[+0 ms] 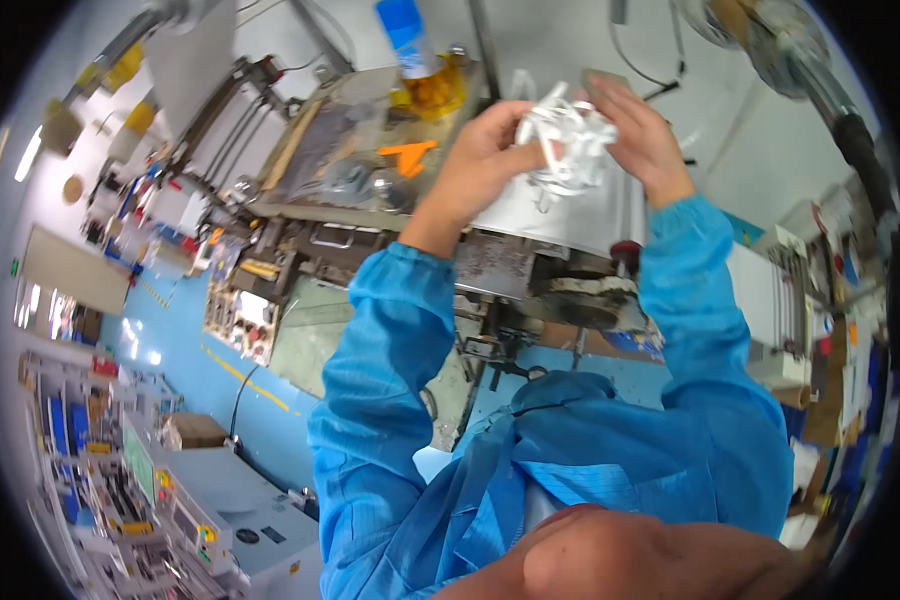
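A tangled bundle of thin white strips (568, 150) is held up between my two hands over a silvery metal plate. My left hand (490, 152) grips its left side, thumb laid across the front. Against the right side of the bundle curves my right hand (638, 132), fingers close together and slightly blurred; its thumb is hidden. A small flat greyish piece (606, 80) shows by the right fingertips, and I cannot make out whether it is held. Below the bundle lies the metal plate (595, 218), part of the machine in front of me.
Left of my hands, a worn work surface (315, 150) carries an orange plastic piece (408, 157) and a blue-capped bottle (410, 45) beside a yellow container (445, 92). A dark red knob (625, 252) sits at the plate's near edge. A jointed arm (835, 115) reaches in at upper right.
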{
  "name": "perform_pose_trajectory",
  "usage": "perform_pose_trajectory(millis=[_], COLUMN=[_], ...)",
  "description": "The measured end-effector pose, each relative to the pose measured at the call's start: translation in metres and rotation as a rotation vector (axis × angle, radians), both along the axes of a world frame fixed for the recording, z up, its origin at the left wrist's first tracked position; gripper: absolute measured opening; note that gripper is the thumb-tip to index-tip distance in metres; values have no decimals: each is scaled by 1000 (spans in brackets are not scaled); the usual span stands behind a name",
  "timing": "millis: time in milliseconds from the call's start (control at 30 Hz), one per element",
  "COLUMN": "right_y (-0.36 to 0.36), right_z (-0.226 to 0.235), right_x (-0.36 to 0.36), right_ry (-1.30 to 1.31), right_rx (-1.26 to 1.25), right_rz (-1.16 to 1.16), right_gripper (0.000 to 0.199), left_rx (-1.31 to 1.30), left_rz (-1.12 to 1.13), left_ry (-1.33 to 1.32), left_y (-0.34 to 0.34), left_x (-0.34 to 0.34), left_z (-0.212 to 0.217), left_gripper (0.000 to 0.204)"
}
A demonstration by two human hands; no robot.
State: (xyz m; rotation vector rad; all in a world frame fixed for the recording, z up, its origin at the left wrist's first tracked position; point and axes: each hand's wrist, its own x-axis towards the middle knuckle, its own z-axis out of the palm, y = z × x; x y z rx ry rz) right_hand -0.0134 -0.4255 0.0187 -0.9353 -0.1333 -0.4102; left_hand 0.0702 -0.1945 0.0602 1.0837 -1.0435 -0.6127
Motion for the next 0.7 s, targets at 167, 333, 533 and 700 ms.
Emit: perform_pose_trajectory(millis=[167,333,533,700], right_y=[30,32,85,120], right_z=[-30,-56,-61,-41], right_x=[-33,-44,-43,-28], right_ry=[283,242,-227,-61], right_rx=[-490,-893,-1019,-354], right_rz=[-128,-387,-183,-155], right_gripper=[38,64,82,51], left_rx=[34,114,43,29], left_rz=[86,110,33,-108], left_ry=[-168,-504,-381,-222], left_y=[8,23,29,23], left_x=[-9,-30,-40,-54], left_z=[2,16,12,0], left_gripper=[42,41,46,49])
